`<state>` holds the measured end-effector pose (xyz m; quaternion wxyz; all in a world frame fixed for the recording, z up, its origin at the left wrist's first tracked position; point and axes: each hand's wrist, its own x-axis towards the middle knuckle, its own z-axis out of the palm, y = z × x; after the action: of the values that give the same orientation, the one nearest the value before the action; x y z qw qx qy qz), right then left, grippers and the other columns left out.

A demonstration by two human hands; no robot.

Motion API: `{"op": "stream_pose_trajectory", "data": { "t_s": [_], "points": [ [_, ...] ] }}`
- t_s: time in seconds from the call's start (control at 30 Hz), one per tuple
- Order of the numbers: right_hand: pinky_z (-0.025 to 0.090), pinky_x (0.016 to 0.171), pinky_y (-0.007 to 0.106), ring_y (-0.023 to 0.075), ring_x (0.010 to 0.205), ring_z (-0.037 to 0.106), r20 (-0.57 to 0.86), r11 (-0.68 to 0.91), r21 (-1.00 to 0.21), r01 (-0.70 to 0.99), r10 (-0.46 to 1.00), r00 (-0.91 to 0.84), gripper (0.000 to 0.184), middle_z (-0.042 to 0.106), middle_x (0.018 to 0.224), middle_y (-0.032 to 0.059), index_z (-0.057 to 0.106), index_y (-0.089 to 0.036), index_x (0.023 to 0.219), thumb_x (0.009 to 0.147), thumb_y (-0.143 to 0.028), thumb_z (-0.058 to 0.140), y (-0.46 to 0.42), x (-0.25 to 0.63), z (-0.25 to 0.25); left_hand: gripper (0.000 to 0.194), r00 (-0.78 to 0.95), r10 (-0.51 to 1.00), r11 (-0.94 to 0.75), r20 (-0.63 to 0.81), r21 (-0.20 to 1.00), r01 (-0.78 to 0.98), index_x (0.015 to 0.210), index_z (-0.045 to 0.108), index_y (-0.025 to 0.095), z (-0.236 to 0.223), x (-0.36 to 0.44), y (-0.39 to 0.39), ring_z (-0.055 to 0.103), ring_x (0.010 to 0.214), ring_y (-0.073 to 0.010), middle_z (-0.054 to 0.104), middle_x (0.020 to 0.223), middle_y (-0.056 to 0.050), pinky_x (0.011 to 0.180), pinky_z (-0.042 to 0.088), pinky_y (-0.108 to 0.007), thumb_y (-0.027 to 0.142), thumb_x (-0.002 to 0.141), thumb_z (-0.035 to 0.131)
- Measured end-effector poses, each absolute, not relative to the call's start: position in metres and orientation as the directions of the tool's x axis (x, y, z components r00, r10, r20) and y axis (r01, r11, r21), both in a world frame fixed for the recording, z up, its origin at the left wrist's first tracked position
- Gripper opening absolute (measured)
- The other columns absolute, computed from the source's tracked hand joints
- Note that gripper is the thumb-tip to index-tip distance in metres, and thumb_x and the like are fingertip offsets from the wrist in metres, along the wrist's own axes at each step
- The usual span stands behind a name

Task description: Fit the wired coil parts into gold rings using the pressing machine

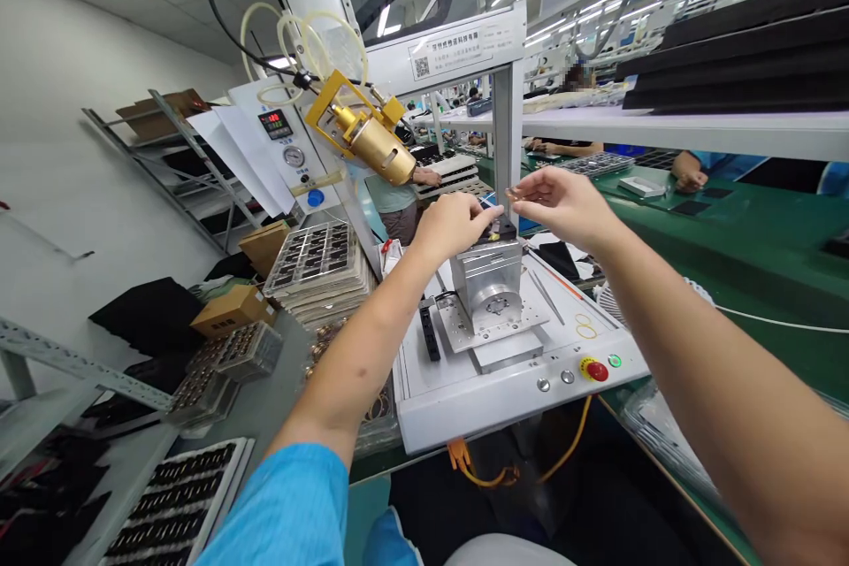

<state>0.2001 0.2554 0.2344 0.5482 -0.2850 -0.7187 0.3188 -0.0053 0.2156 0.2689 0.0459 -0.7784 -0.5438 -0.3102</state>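
Note:
My left hand reaches over a metal block fixture, fingers bent and closed beside a dark part on its top. What those fingers grip, if anything, is hidden behind the hand. Just right of it, my right hand is raised with thumb and fingers pinched on a small copper-coloured piece, too small to name. Above and to the left hangs a gold cylindrical machine head, tilted and apart from both hands.
Tweezers and yellow rings lie right of the fixture on the white machine base. A black strip lies to its left. A red stop button is at the front. Stacked trays stand left; co-workers sit beyond.

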Motion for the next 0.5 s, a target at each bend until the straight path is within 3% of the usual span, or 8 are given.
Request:
{"op": "stream_pose_trajectory", "data": {
  "t_s": [0.1,0.17,0.3,0.4,0.5],
  "points": [
    [0.057,0.098,0.044,0.0272,0.098,0.070,0.578,0.593,-0.803,0.050,0.797,-0.173,0.038,0.073,0.101,0.0091,0.065,-0.021,0.099,0.071,-0.036,0.086,0.217,0.234,0.212,0.053,0.316,0.808,-0.486,0.497,0.259,0.835,0.071,0.071,0.020,0.267,-0.011,0.207,0.070,0.075,-0.0236,0.074,0.072,-0.006,0.073,0.052,-0.034,0.053,0.103,0.044],
    [0.058,0.097,0.042,0.0277,0.101,0.070,0.503,0.513,-0.855,0.071,0.855,-0.123,0.041,0.073,0.104,0.0104,0.065,-0.022,0.104,0.073,-0.038,0.086,0.189,0.259,0.186,0.048,0.448,0.772,-0.597,0.451,0.275,0.754,0.089,0.075,0.022,0.262,-0.021,0.199,0.074,0.093,-0.0232,0.079,0.091,-0.005,0.086,0.054,-0.034,0.048,0.106,0.039],
    [0.062,0.086,0.041,0.0325,0.101,0.071,0.230,0.238,-0.962,0.131,0.970,-0.077,0.051,0.073,0.103,0.0114,0.064,-0.028,0.111,0.070,-0.046,0.088,0.142,0.304,0.107,0.036,0.567,0.694,-0.703,0.443,0.247,0.667,0.124,0.069,0.023,0.244,-0.038,0.197,0.055,0.142,-0.0269,0.068,0.142,-0.009,0.120,0.041,-0.044,0.044,0.104,0.048],
    [0.062,0.085,0.041,0.0345,0.099,0.072,0.049,0.066,-0.979,0.192,0.994,-0.094,0.061,0.074,0.100,0.0105,0.058,-0.033,0.123,0.071,-0.048,0.085,0.120,0.323,0.045,0.044,0.594,0.691,-0.712,0.413,0.243,0.659,0.133,0.064,0.023,0.237,-0.044,0.205,0.043,0.152,-0.0296,0.057,0.156,-0.011,0.126,0.034,-0.052,0.050,0.101,0.054],
    [0.061,0.080,0.045,0.0342,0.084,0.073,-0.055,0.004,-0.927,0.376,0.987,-0.148,0.083,0.074,0.089,0.0078,0.044,-0.026,0.146,0.074,-0.051,0.075,0.107,0.323,0.002,0.059,0.601,0.701,-0.701,0.383,0.221,0.678,0.139,0.060,0.022,0.239,-0.045,0.205,0.039,0.155,-0.0330,0.051,0.160,-0.014,0.126,0.032,-0.055,0.059,0.094,0.064]
  ]
}}
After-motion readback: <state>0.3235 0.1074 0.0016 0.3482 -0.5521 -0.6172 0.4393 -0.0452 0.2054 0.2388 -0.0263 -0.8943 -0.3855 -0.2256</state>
